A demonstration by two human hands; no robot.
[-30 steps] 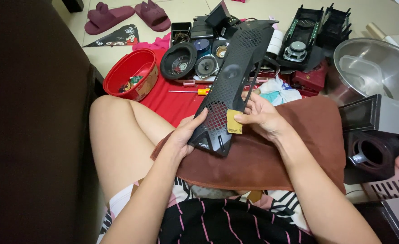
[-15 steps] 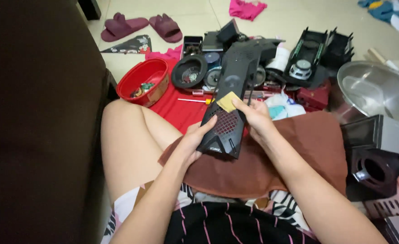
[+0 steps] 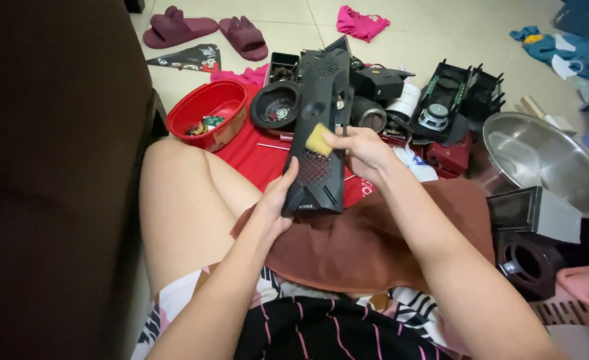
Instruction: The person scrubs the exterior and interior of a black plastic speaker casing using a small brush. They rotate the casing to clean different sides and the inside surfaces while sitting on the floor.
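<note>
A long black perforated speaker grille panel (image 3: 321,133) stands tilted over my lap, its lower end above a brown towel (image 3: 368,247). My left hand (image 3: 278,200) grips the panel's lower left edge. My right hand (image 3: 364,150) pinches a small yellow sponge (image 3: 319,139) and presses it against the middle of the panel's mesh face.
A red bowl (image 3: 208,113) with small parts sits to the left on the floor. Black speaker cones and housings (image 3: 434,107) lie behind the panel. A steel basin (image 3: 548,160) is at right, a pink basket (image 3: 588,300) at lower right, dark furniture (image 3: 48,167) at left.
The sponge in my right hand has slid up the panel from near its lower end to the middle. The panel now stands more upright, and the view has tilted upward.
</note>
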